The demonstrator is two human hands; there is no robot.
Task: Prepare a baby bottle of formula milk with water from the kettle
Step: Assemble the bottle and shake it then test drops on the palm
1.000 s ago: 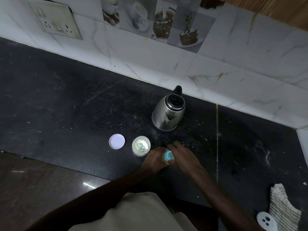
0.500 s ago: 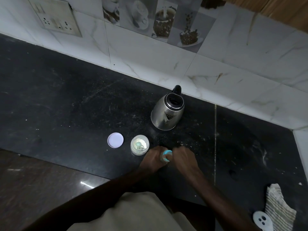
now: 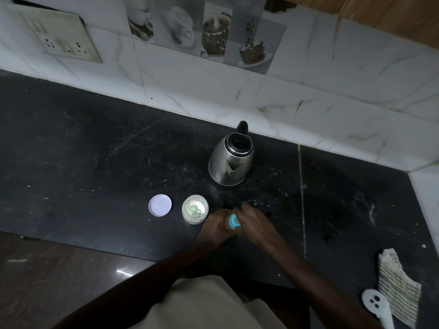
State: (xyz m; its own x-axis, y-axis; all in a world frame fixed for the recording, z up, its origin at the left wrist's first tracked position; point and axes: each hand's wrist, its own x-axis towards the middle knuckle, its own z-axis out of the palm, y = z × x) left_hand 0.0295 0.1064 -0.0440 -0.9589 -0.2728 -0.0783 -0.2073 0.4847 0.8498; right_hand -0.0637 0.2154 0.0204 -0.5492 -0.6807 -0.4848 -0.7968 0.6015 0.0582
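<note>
A baby bottle with a blue collar [image 3: 234, 221] stands near the front of the black counter [image 3: 95, 162], mostly hidden by both hands. My left hand [image 3: 215, 227] grips the bottle's body from the left. My right hand [image 3: 255, 220] curls over its blue top from the right. Just left of them is an open jar of white formula powder [image 3: 194, 209] with a scoop inside, and its pale round lid [image 3: 160, 205] lies flat beside it. The steel kettle [image 3: 230, 160] stands behind, its black handle toward the wall.
A folded striped cloth [image 3: 399, 286] and a white plug [image 3: 376, 305] lie at the counter's front right. The tiled wall carries a socket plate [image 3: 61, 36] at the upper left. The counter's front edge runs just below my hands.
Both hands stay on the bottle; my right hand has shifted slightly on the blue top, showing more or less of it. Jar, lid and kettle have not moved.
</note>
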